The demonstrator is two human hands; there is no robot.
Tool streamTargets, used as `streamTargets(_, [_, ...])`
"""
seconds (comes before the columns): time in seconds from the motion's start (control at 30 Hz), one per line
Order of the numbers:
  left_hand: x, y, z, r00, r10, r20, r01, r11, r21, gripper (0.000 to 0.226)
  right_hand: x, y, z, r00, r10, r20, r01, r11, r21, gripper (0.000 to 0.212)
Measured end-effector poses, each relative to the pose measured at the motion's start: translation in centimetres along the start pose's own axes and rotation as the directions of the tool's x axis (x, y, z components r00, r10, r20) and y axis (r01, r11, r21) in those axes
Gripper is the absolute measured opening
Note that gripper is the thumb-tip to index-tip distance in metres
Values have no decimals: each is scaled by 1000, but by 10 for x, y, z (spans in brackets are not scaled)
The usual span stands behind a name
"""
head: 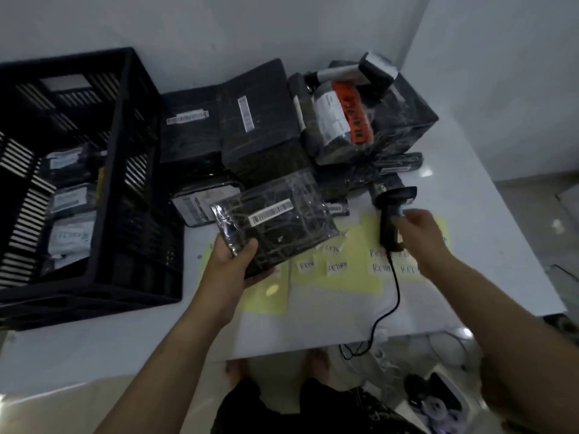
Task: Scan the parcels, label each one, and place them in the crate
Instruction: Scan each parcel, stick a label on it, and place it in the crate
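Her left hand (233, 261) grips a black wrapped parcel (279, 227) by its corner, while the right hand (418, 228) holds the barcode scanner (391, 211).

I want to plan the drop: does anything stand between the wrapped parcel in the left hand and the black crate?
Nothing visible does. The left hand holds the black plastic-wrapped parcel just right of the black slatted plastic crate; only the crate's own right wall lies between, and its top is open.
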State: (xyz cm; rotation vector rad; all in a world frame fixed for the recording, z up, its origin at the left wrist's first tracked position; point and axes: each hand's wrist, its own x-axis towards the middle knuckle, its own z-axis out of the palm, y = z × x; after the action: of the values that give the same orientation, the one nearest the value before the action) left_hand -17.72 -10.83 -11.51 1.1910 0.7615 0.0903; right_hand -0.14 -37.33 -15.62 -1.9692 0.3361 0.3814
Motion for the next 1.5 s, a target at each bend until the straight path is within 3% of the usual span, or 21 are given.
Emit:
streamTargets(0.1, [-5,-11,2,999,28,-45,-25,999,47,30,42,20,-7,997,77,20,-70,970,-234,58])
streamTargets(0.2, [-8,-17,5,997,29,-78,-24,997,72,28,63,31,-1,990,123,75,-84,917,-391,74])
streamTargets(0.53, [-8,-19,17,992,20,-128,-4,992,125,25,75,47,13,988,89,123,-12,855,-518,72])
streamTargets(0.63, [-9,-21,20,993,25,-117,-6,988,156,25,72,44,15,991,70,111,-23,924,-381,72])
streamTargets(0.73, [-8,-22,20,994,22,-104,-4,986,169,25,62,33,14,987,82,139,-74,995,-60,68])
streamTargets(0.9, [-5,-23,18,995,24,-100,-6,984,180,23,29,17,3,974,49,221,-98,971,219,57])
streamTargets(1.2, [-6,-19,5,999,29,-37,-21,980,196,24,-77,3,2,926,2,378,-186,874,450,40])
streamTargets(1.5, [-9,-9,-9,999,42,32,-45,994,101,21,-181,-14,14,898,-104,428,-142,852,505,28])
